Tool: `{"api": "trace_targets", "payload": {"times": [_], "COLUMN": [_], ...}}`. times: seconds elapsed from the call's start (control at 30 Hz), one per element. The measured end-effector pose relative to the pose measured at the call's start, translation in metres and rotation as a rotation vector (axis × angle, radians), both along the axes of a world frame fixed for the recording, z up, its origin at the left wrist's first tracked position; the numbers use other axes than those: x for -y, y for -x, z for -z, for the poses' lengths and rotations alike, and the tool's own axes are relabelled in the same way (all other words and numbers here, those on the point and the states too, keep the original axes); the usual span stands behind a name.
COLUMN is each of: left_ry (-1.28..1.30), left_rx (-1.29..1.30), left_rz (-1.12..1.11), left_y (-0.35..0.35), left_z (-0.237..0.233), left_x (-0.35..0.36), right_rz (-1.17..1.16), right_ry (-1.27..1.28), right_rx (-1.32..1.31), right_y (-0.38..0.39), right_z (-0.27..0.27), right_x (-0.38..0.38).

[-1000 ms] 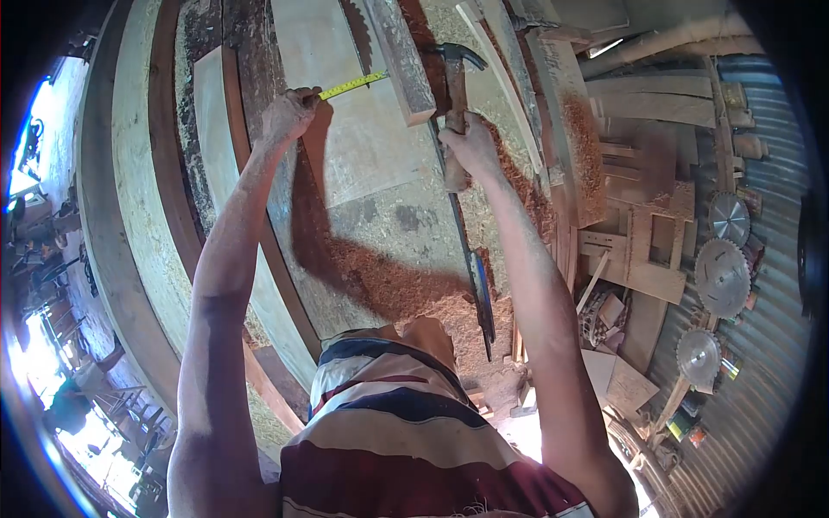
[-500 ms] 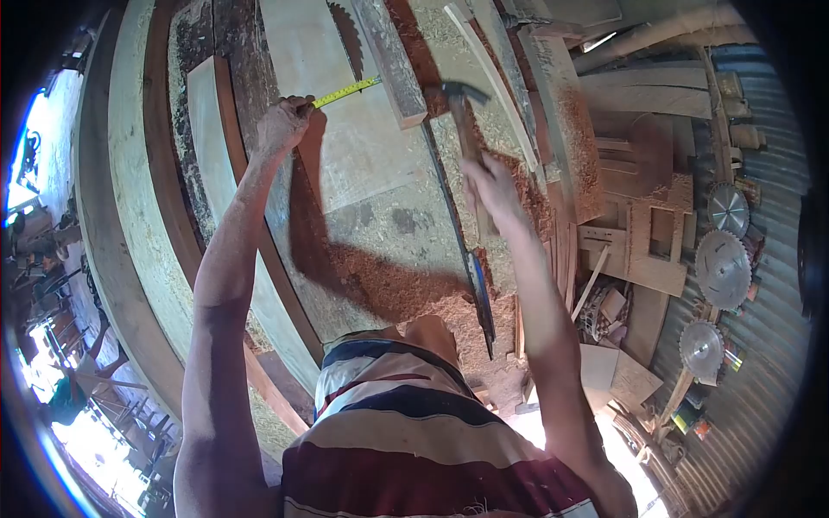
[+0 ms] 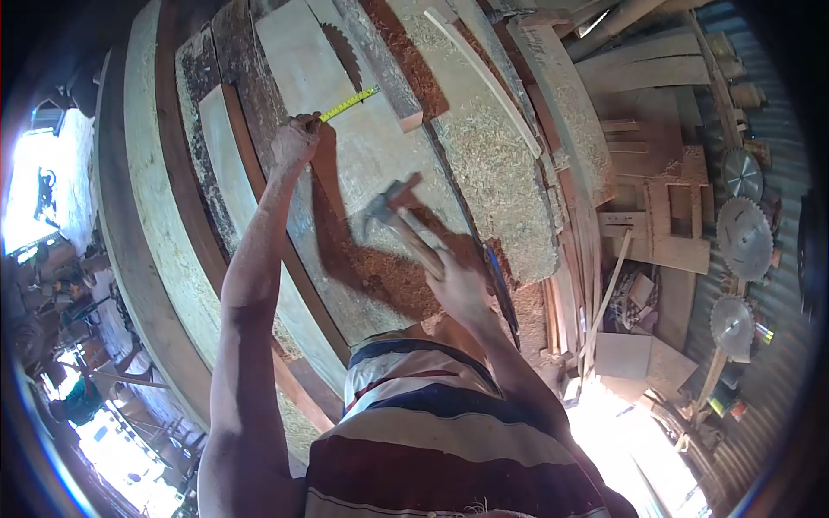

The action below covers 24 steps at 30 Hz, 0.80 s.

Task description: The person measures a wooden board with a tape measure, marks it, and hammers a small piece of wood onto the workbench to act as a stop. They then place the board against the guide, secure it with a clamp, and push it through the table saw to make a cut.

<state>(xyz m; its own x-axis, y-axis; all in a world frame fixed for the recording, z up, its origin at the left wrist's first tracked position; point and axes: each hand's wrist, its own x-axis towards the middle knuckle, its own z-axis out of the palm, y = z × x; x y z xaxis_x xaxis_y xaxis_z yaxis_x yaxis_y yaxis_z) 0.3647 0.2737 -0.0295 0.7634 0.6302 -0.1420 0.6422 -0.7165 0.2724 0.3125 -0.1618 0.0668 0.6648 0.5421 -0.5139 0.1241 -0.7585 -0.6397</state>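
Note:
My left hand (image 3: 296,142) is closed round a tape measure, whose case is mostly hidden by the fingers. Its yellow blade (image 3: 350,104) stretches right to a wooden fence board (image 3: 380,69), beside a toothed saw blade (image 3: 341,52) standing up through the table surface. In my right hand (image 3: 458,289) is a claw hammer (image 3: 414,240), gripped by its wooden handle, with the head raised above the table and pointing up and left. The hammer head is slightly blurred. Below it a shadow falls across sawdust on the worktable (image 3: 389,164).
Long planks (image 3: 177,173) lie along the left side. A thin wood strip (image 3: 484,78) rests at the upper right amid sawdust. Circular saw blades (image 3: 744,239) hang by the corrugated wall, and wood offcuts (image 3: 648,354) lie at lower right.
My right hand has swung the hammer from beside the fence board down and left, nearer my body. My left hand keeps the tape stretched at the board. The view has shifted slightly.

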Motion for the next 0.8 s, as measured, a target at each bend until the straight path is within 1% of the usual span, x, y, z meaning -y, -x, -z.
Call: {"api": "trace_targets", "payload": {"times": [0.07,0.1,0.13,0.17,0.23,0.27,0.3,0.33,0.37,0.4,0.47,0.5,0.57,0.63,0.67,0.7,0.77,0.8], "left_ry": [0.0,0.001,-0.044,-0.079,-0.065,-0.03,0.009,0.037,0.062,0.007,0.059,0.079,0.132,0.081,0.06,0.048,0.061,0.065], "left_rx": [-0.012,-0.029,-0.039,-0.046,-0.067,-0.068,-0.067,-0.06,-0.05,0.016,0.079,0.069,0.039,0.01,-0.004,0.042,0.058,0.066], "left_rz": [0.008,0.028,0.022,0.027,0.001,-0.012,-0.02,-0.027,-0.026,-0.055,-0.043,-0.06,-0.097,-0.074,-0.055,-0.069,-0.067,-0.062], "left_y": [0.002,0.005,0.008,0.007,0.005,0.003,0.003,0.002,0.001,0.0,0.001,-0.004,-0.002,0.001,0.0,-0.001,-0.001,-0.003], "left_z": [0.006,0.014,0.002,0.01,0.007,0.003,0.003,0.003,0.003,0.012,0.0,-0.006,-0.005,-0.005,-0.005,0.005,0.019,0.018], "left_x": [0.002,0.001,-0.006,-0.008,-0.004,-0.002,0.001,0.002,0.005,0.009,0.016,0.016,0.016,0.016,0.017,0.017,0.013,0.013], "right_rz": [-0.059,0.011,0.014,0.009,-0.006,-0.016,0.014,0.028,0.049,0.069,0.027,0.006,0.05,0.021,0.014,0.011,0.024,0.029], "right_ry": [0.206,0.114,0.005,-0.141,-0.163,-0.254,-0.187,-0.193,-0.206,-0.225,-0.216,-0.211,-0.198,-0.235,-0.221,-0.205,-0.134,-0.097], "right_rx": [-0.09,-0.037,0.101,0.238,0.019,0.146,0.041,0.091,0.178,0.265,0.267,0.278,0.097,0.122,0.069,0.015,-0.043,-0.072], "right_y": [-0.011,-0.009,-0.006,-0.01,-0.034,-0.04,-0.053,-0.061,-0.062,-0.061,-0.049,-0.054,-0.068,-0.062,-0.06,-0.058,-0.052,-0.049], "right_z": [0.003,0.02,0.046,0.065,0.06,0.093,0.082,0.094,0.093,0.092,0.098,0.096,0.085,0.08,0.084,0.098,0.069,0.052], "right_x": [-0.043,-0.058,-0.069,-0.08,-0.105,-0.103,-0.108,-0.113,-0.116,-0.123,-0.12,-0.12,-0.117,-0.115,-0.112,-0.109,-0.111,-0.114]}}
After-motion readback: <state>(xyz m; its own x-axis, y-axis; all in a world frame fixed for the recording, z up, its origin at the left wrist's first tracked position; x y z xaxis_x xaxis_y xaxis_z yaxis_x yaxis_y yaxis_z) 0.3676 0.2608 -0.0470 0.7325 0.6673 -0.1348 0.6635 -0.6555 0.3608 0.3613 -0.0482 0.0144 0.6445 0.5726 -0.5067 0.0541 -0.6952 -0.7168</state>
